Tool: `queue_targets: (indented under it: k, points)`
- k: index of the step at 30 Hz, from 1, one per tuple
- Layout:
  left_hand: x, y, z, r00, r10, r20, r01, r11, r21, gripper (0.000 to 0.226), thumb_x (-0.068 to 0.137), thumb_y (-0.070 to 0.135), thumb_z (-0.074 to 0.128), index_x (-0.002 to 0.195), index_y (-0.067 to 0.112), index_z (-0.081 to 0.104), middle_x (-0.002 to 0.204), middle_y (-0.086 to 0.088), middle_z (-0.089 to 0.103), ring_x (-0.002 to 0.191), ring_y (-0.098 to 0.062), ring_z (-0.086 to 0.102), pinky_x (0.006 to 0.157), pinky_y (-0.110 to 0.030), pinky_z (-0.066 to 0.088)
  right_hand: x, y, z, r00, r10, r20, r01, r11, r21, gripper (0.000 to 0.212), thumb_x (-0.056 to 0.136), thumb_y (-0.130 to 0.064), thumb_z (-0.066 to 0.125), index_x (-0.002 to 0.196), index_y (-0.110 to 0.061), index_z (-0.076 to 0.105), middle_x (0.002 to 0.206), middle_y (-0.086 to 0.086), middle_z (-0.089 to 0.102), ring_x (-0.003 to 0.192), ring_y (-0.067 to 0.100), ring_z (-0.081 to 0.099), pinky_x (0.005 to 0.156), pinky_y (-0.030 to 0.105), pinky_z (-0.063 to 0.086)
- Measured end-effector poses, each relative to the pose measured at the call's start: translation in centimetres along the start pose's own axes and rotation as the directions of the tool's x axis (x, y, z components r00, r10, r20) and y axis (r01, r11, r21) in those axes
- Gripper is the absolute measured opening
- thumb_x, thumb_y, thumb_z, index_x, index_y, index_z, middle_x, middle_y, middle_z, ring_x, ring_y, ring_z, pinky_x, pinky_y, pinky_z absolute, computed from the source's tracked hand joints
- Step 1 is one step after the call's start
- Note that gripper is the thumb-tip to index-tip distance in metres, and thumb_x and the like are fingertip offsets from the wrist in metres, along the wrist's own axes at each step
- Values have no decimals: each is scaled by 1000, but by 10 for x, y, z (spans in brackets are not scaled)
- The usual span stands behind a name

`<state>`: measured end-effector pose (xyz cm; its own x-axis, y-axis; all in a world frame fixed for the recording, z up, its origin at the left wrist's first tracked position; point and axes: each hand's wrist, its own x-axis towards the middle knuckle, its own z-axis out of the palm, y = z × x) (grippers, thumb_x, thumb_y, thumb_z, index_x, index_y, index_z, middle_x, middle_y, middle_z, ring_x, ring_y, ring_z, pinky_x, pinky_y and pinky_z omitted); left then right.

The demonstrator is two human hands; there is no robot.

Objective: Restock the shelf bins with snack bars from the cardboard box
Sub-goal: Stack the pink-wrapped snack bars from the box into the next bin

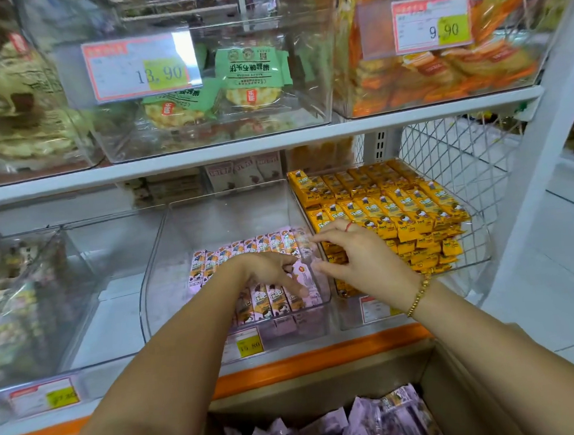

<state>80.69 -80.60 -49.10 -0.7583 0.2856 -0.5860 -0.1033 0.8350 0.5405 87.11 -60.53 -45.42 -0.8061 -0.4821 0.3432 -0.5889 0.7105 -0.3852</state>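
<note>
While both hands reach into the clear plastic shelf bin (178, 246), the left hand (269, 270) lays straight fingers (296, 287) on the pink-wrapped snack bars (233, 252) lined up there. Right hand (361, 263): fingers (321, 237) loosely spread, gripping nothing, just right of the left fingers. Brown cardboard box (439, 377) holding lilac-wrapped bars (363, 424) sits below both wrists; yellow-wrapped bars (398, 205) lie beyond the right fingers
</note>
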Motion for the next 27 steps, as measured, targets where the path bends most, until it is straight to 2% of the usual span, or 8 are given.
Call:
queue_targets:
  k: [4, 8, 13, 16, 17, 19, 23, 27]
  points:
    - [3, 1, 1, 999, 8, -49, -6, 999, 37, 103, 75, 52, 73, 151, 13, 16, 157, -4, 23, 142, -23, 26, 116, -37, 25, -9, 0, -1, 996, -60, -70, 56, 997, -57, 38, 89, -31, 64, 125, -18, 60, 126, -3, 51, 115, 12, 49, 95, 19, 37]
    - [6, -12, 5, 988, 44, -145, -58, 994, -93, 97, 74, 57, 69, 148, 11, 26, 155, -7, 27, 140, -26, 30, 116, -37, 24, -15, 3, -1, 969, -166, -184, 155, 985, -76, 23, 83, -20, 71, 106, -15, 69, 105, -1, 60, 103, 16, 52, 89, 22, 39]
    - [15, -21, 9, 939, 58, -340, -129, 973, -189, 88, 79, 52, 68, 146, 8, 32, 146, -12, 42, 129, -25, 45, 101, -30, 35, -5, 8, -9, 984, -96, -153, 88, 994, -62, 25, 85, -24, 70, 109, -17, 69, 110, -3, 62, 108, 17, 52, 97, 26, 38]
    - [22, -15, 12, 915, 64, -399, -138, 978, -159, 85, 75, 55, 69, 138, 5, 42, 108, -16, 63, 96, -24, 61, 82, -35, 46, -2, 10, -9, 996, -64, -67, 60, 996, -66, 28, 90, -29, 63, 117, -20, 65, 121, -6, 59, 116, 12, 49, 103, 26, 38]
    - [23, -13, 13, 910, 67, -409, -147, 975, -168, 80, 75, 55, 69, 132, 4, 46, 86, -9, 61, 77, -18, 59, 69, -32, 45, -2, 10, -7, 997, -59, -51, 55, 996, -63, 29, 91, -30, 60, 118, -20, 64, 122, -6, 59, 117, 12, 49, 104, 26, 38]
    - [25, -11, 13, 887, 67, -458, -136, 984, -119, 65, 76, 53, 69, 115, 4, 50, 70, -1, 48, 61, -11, 46, 55, -26, 36, -4, 7, -6, 998, -57, -41, 54, 997, -58, 31, 92, -32, 57, 119, -18, 64, 122, -4, 60, 116, 12, 50, 102, 25, 38]
    - [23, -11, 15, 839, 146, -524, -170, 985, 2, 63, 78, 49, 70, 113, 3, 46, 88, -12, 58, 72, -18, 50, 54, -27, 38, -3, 6, -4, 998, -57, -38, 54, 997, -63, 31, 92, -33, 58, 118, -17, 65, 119, -3, 62, 112, 13, 53, 99, 31, 43]
    - [18, -11, 20, 817, 224, -532, -226, 972, 63, 58, 72, 45, 78, 107, 15, 43, 94, 1, 45, 80, -14, 44, 65, -29, 39, -3, 7, -4, 998, -49, -25, 48, 998, -39, 29, 91, -31, 60, 117, -18, 65, 118, -4, 62, 111, 14, 55, 98, 33, 45]
